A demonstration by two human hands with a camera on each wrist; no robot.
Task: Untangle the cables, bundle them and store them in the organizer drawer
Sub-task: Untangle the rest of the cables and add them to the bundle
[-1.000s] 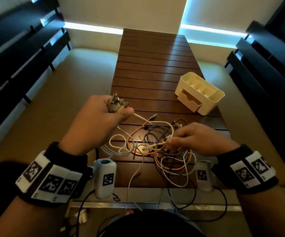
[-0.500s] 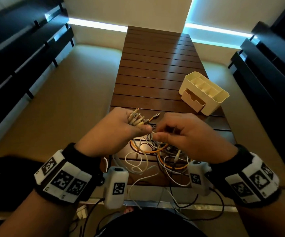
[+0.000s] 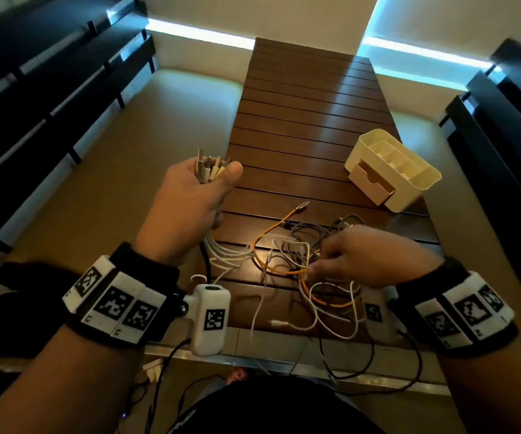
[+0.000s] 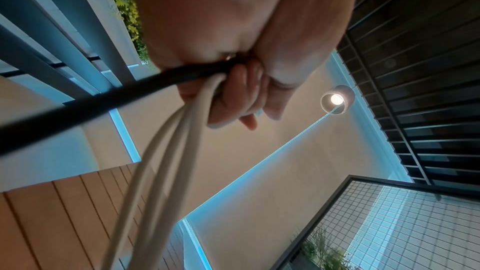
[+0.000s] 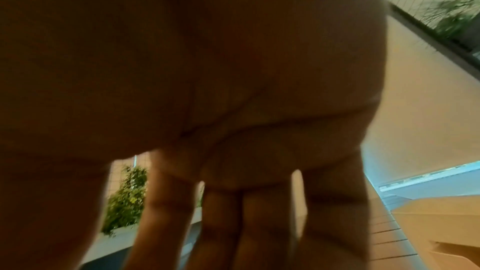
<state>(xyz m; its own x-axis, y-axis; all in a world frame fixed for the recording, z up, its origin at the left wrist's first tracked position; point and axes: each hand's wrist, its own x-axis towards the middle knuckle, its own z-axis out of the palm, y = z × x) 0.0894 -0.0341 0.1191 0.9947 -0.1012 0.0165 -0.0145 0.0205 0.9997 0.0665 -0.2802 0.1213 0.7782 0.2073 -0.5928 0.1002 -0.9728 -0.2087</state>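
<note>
While cables [image 3: 296, 264] sprawl tangled, organizer [image 3: 393, 170] stands apart, drawer [image 3: 370, 183] ajar.

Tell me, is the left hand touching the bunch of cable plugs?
Touching. The head view shows the left hand gripping the bunch of cable plugs, thumb pressed against them; the left wrist view shows fingers curled round their cords.

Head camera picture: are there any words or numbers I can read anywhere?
No readable words or numbers.
Wristbands: only black-and-white square code patterns, plus tiny marks too small to read.
White wrist camera: another code pattern, no letters.
Dark shirt: some print, too blurred to read.
</note>
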